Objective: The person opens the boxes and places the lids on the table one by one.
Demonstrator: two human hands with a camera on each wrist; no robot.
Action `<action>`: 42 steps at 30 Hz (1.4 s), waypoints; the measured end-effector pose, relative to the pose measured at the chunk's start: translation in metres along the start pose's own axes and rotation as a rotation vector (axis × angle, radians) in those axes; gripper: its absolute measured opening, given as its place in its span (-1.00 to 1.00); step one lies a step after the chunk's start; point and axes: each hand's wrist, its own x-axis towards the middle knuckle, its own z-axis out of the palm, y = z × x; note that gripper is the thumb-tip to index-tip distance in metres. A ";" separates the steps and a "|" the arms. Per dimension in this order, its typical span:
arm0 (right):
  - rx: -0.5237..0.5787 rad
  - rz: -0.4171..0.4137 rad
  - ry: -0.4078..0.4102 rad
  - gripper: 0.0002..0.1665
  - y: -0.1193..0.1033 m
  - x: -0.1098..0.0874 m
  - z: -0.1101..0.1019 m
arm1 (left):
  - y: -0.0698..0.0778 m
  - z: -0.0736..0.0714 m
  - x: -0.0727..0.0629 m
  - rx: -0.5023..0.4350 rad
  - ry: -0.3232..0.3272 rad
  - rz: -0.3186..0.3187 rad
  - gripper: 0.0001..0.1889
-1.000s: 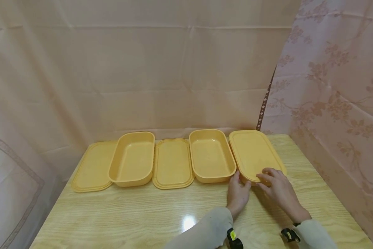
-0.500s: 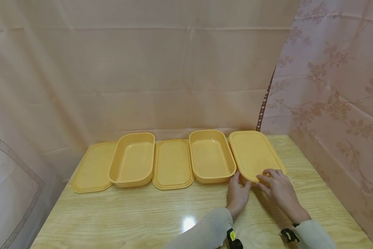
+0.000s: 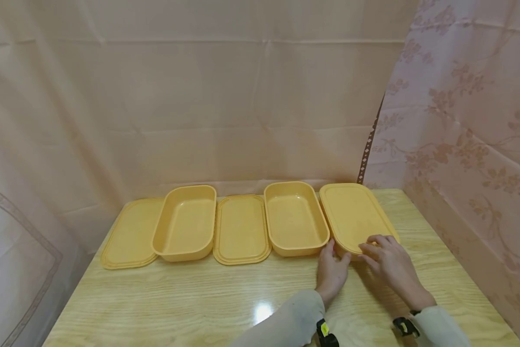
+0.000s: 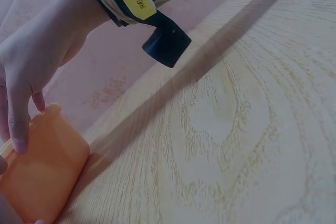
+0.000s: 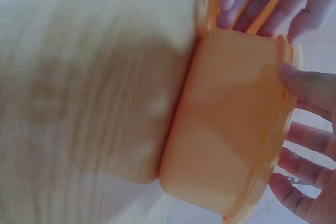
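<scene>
A yellow lidded container (image 3: 345, 251) stands at the right end of the row, its lid (image 3: 351, 214) lying on top. My right hand (image 3: 392, 265) pinches the lid's front edge; in the right wrist view its thumb (image 5: 307, 85) presses the rim and the fingers lie over the top. My left hand (image 3: 331, 270) holds the container's front left corner, fingers in the gap beside the neighbouring open box (image 3: 296, 219) and thumb near the rim. In the left wrist view, the container's orange-looking wall (image 4: 47, 166) shows below my right hand.
Left of the open box lie a flat yellow lid (image 3: 242, 229), another open box (image 3: 186, 221) and a further lid (image 3: 131, 233), partly under that box's edge. All stand along the back of the wooden table (image 3: 190, 299), close to a beige curtain (image 3: 199, 111). A patterned curtain (image 3: 472, 135) borders the right.
</scene>
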 end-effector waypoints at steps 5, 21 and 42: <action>-0.005 0.005 -0.035 -0.66 0.002 0.003 -0.004 | 0.000 0.000 0.000 -0.008 0.002 0.008 -0.41; 0.001 0.034 -0.035 -0.66 0.000 0.007 -0.011 | -0.001 0.002 0.000 -0.020 -0.018 -0.008 -0.42; 0.039 -0.019 0.068 -0.35 0.007 0.002 -0.013 | 0.002 0.006 0.001 0.020 0.011 -0.028 -0.39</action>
